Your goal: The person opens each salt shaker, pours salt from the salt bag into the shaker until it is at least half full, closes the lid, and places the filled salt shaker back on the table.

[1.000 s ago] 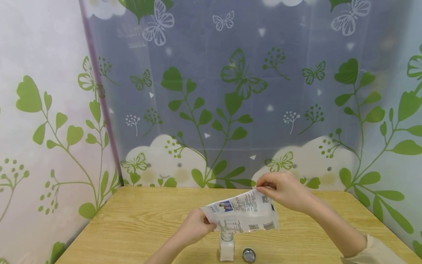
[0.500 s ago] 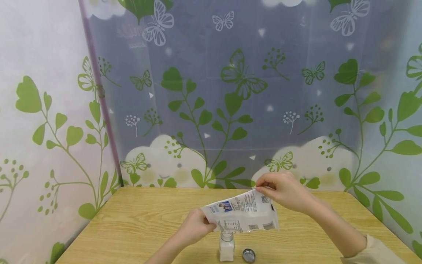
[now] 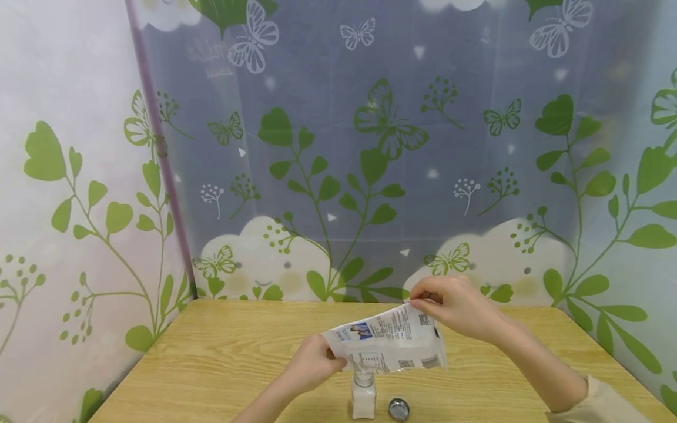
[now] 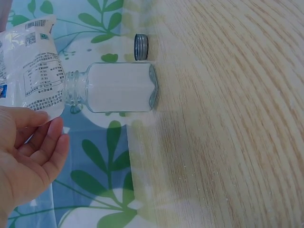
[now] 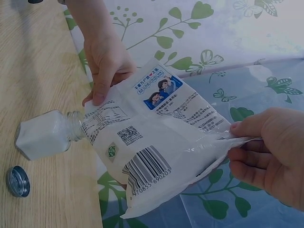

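My left hand (image 3: pixel 316 363) pinches one corner of a white printed plastic bag (image 3: pixel 388 341) between thumb and fingers. The opposite end is pinched by my right hand (image 3: pixel 449 302), held higher, so the bag slopes down to the left. Below its lower corner stands a clear glass jar (image 3: pixel 364 396), upright and uncapped on the table. White powder fills the jar's body up to about the shoulder, as the left wrist view shows (image 4: pixel 121 88). The bag's corner meets or covers the jar's mouth; whether powder is flowing cannot be seen.
A silver screw lid (image 3: pixel 399 409) lies on the wooden table (image 3: pixel 238 352) just right of the jar. In the left wrist view, small white specks are scattered on the tabletop. A patterned curtain (image 3: pixel 317 147) hangs behind the table and at both sides.
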### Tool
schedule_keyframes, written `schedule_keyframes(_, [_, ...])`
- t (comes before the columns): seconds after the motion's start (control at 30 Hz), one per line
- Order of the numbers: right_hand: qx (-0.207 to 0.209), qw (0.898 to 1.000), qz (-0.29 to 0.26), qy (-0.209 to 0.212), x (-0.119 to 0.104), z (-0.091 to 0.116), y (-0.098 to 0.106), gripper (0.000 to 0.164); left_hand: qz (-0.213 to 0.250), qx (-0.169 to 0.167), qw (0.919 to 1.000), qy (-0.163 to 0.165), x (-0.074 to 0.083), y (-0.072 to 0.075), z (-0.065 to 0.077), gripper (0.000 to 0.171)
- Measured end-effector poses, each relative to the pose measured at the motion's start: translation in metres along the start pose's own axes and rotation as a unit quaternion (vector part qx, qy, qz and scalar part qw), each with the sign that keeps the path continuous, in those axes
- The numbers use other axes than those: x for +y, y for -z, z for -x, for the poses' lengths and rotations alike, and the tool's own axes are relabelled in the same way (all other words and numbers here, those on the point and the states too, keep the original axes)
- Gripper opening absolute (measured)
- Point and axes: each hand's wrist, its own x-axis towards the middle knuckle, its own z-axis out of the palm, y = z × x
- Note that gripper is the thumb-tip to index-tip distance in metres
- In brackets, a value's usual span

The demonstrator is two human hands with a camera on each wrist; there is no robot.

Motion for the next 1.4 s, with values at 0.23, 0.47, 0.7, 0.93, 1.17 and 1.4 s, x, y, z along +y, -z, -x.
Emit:
schedule_keyframes(0.23, [0.001, 1.000, 0.000, -0.001, -0.0004, -0.0006, 0.0003, 0.004, -0.001, 0.002, 1.0000, -0.002, -0.0004, 0.0002, -0.0001, 0.025])
schedule_keyframes(0.47, [-0.001, 1.000, 0.002, -0.006, -0.0019, -0.0012, -0.0003, 0.004, 0.006, 0.001, 1.0000, 0.003, 0.0002, 0.0005, 0.0011, 0.026])
schedule_keyframes(0.7, [0.000, 1.000, 0.004, -0.004, -0.0025, -0.0022, -0.0002, 0.005, 0.008, 0.001, 1.0000, -0.002, 0.0014, 0.0009, 0.0014, 0.027])
schedule_keyframes(0.93, [0.000, 1.000, 0.007, 0.000, -0.0038, -0.0029, -0.0005, 0.004, 0.011, 0.001, 0.9999, -0.002, 0.0007, 0.0006, 0.0015, 0.027])
schedule_keyframes(1.17, [-0.002, 1.000, 0.005, -0.004, -0.0052, -0.0030, 0.0004, 0.004, 0.011, 0.001, 0.9999, -0.005, 0.0001, 0.0005, 0.0012, 0.028])
schedule_keyframes(1.4, [-0.002, 1.000, 0.007, 0.000, -0.0042, -0.0028, 0.0000, 0.004, 0.010, 0.001, 0.9999, -0.009, -0.0002, 0.0004, 0.0011, 0.028])
